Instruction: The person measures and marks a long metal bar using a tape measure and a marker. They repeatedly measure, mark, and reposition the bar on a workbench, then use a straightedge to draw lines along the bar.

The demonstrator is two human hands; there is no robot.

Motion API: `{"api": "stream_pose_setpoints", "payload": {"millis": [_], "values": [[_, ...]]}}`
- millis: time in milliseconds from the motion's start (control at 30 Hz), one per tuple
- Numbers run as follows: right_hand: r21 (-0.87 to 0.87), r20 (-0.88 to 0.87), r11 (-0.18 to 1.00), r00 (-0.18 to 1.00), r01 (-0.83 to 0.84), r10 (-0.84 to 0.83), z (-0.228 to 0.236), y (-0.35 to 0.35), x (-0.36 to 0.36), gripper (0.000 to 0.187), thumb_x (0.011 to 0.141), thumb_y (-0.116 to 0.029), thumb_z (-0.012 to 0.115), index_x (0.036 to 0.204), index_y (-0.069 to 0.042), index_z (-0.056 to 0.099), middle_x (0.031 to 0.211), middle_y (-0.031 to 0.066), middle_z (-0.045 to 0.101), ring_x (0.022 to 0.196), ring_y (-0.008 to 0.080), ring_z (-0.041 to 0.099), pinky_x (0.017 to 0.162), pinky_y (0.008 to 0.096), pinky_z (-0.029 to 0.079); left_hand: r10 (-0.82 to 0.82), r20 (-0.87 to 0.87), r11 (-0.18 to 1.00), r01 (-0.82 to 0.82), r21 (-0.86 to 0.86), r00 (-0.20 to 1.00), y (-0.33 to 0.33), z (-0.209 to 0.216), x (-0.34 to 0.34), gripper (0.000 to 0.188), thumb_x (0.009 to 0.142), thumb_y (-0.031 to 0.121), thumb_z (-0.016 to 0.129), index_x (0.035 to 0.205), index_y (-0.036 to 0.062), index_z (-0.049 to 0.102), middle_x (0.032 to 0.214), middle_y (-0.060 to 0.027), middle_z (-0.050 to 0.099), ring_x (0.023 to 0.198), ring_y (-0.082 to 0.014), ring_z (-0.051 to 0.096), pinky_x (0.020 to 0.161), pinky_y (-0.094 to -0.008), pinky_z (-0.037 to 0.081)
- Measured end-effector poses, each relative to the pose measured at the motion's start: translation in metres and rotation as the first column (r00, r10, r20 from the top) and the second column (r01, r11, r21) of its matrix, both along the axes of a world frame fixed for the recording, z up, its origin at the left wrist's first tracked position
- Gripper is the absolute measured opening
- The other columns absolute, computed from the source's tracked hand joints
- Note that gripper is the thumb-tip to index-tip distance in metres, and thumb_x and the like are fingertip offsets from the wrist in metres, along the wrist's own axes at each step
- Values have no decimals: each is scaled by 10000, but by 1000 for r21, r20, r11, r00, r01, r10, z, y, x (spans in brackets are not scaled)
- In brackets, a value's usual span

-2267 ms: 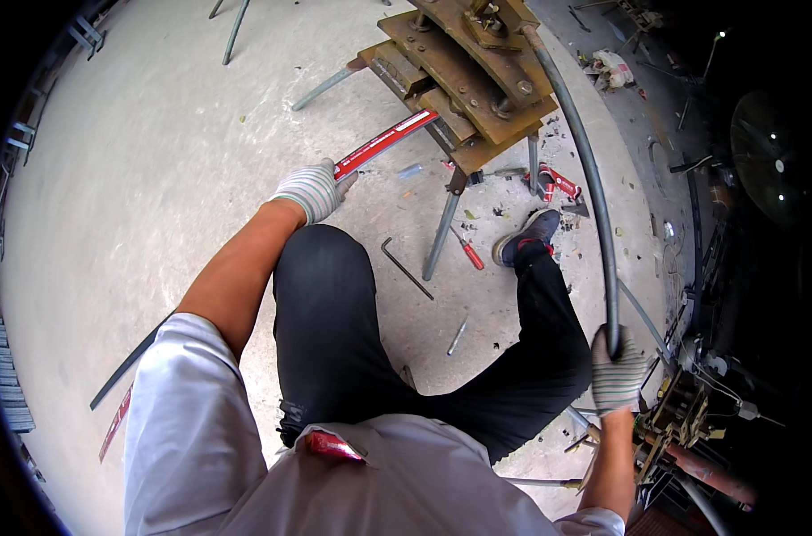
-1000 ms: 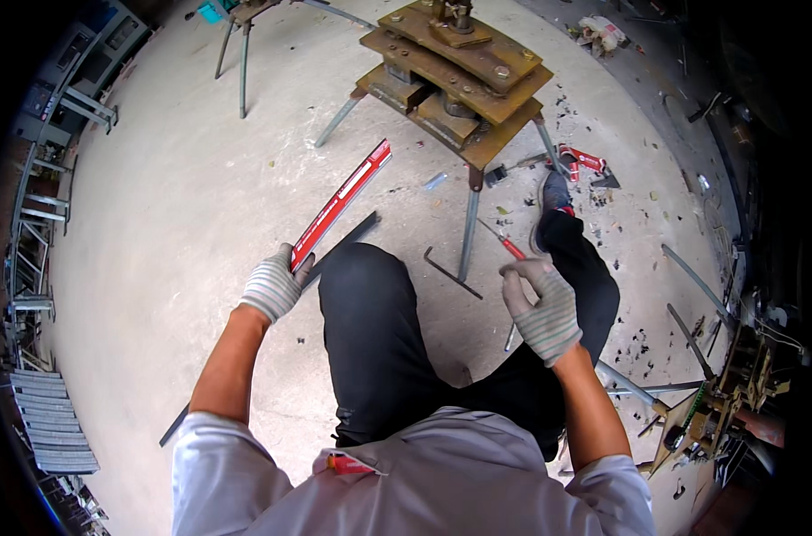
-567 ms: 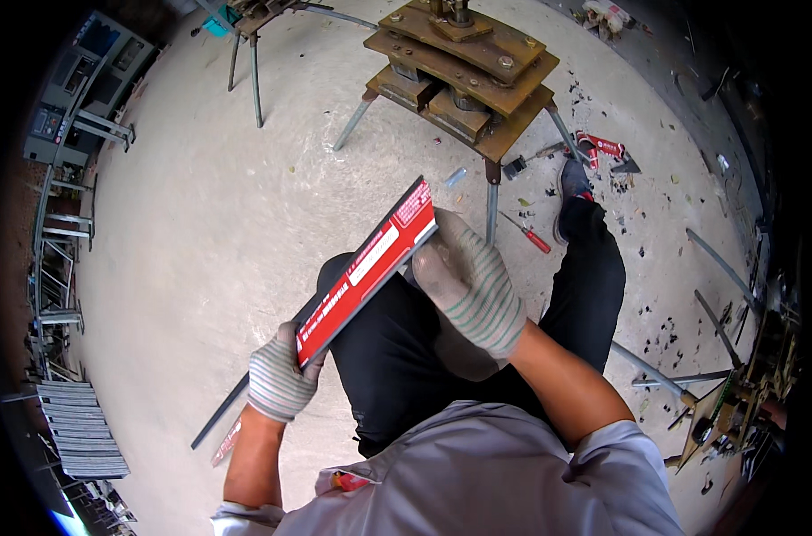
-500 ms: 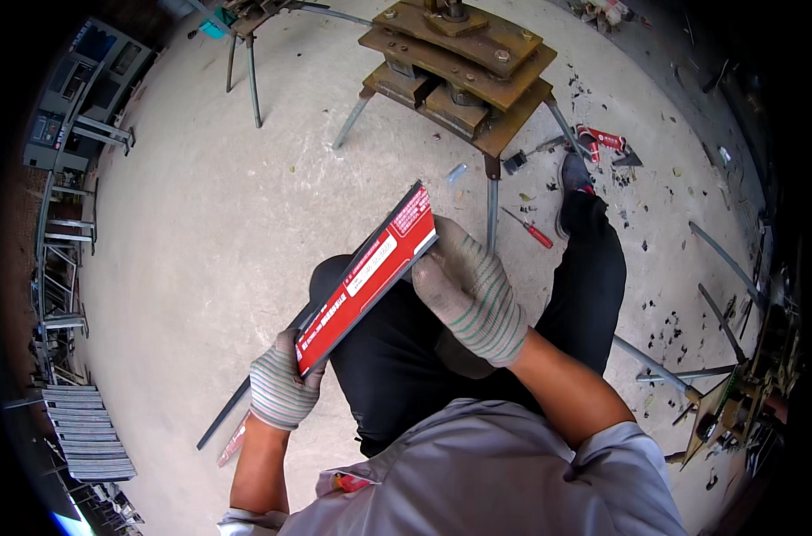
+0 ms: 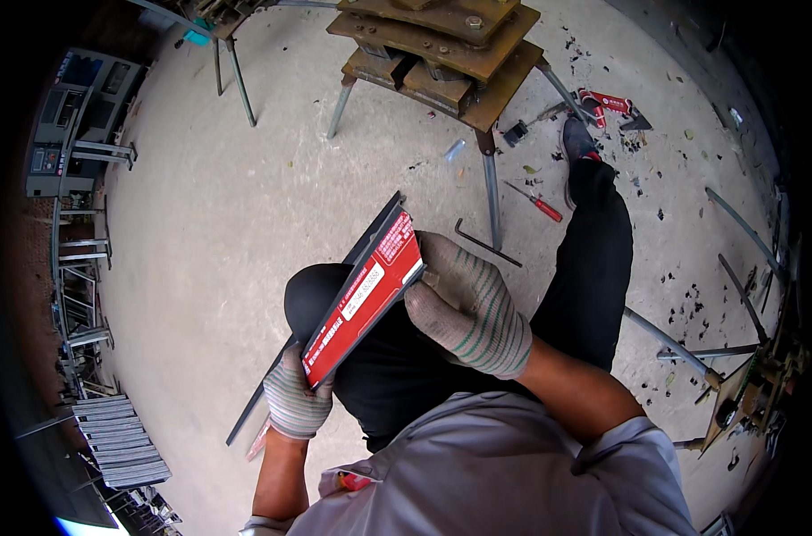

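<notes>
A long, flat red printed package with dark edges [image 5: 357, 304] is held slantwise over my bent knee. A dark strip lies along its far edge. My left hand [image 5: 297, 397], in a striped knit glove, is closed around the package's lower end. My right hand [image 5: 473, 308], gloved the same way, grips the upper right end, with its fingertips partly hidden behind it. Another thin dark bar [image 5: 256, 406] slants down behind my left hand. Below it, a red and white piece [image 5: 259, 438] shows on the floor beside my left forearm.
Ahead stands a rusty plate press on legs [image 5: 441, 62]. Near its front leg lie a hex key [image 5: 486, 243] and a red-handled screwdriver [image 5: 545, 208]. Red packages [image 5: 607, 103] and dark scraps lie at far right. Stacked strips [image 5: 122, 439] and metal frames line the left.
The package has turned slightly steeper and shifted a little left at its upper end. My whole view has shifted. The hex key on the floor now shows.
</notes>
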State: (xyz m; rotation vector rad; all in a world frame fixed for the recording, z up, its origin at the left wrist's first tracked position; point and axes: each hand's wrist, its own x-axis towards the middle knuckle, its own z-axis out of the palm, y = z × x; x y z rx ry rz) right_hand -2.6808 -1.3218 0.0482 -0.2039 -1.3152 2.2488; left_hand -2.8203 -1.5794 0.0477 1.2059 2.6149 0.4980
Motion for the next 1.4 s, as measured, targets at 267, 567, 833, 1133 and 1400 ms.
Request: {"api": "stream_pose_setpoints", "payload": {"millis": [267,567,833,1133,1400], "values": [[23,46,1000,999,-21,20,-5,5,0,389,1009,-199,597,1311,25,498,1056,58,610,974,102,548,908,285,470,-15,-26,1000,15,8,1000,0,-9,-3,449,923,333,709,1189,19,530,870,-247,687,820,-474,695,700,-457,561],[10,56,1000,998,-6,5,-11,5,-2,402,1006,-196,600,1313,47,507,1082,81,639,988,128,571,911,315,488,-4,-21,1000,4,-8,1000,1,-12,-4,482,930,360,705,1211,16,518,883,-256,689,817,-472,695,698,-459,560],[35,82,999,996,32,-34,-12,4,-2,389,991,-190,617,1287,48,533,1109,116,668,1024,154,604,935,328,490,-7,-15,1000,7,-9,1000,-1,-14,-6,562,875,328,767,1244,-16,519,899,-229,704,793,-438,710,688,-441,576],[104,92,992,993,71,-80,-14,5,-4,361,976,-218,634,1225,33,564,1018,130,681,944,173,624,868,343,506,7,-10,1000,-7,-8,1000,-1,-16,-5,564,869,342,767,1237,-11,525,897,-231,700,807,-438,708,700,-443,571],[80,79,994,993,81,-87,-15,5,-5,385,982,-235,633,1241,38,554,1023,136,681,956,164,618,878,343,503,24,7,1000,-24,-14,1000,4,-13,-4,518,907,368,731,1212,6,520,890,-248,696,838,-461,703,716,-452,564]]}}
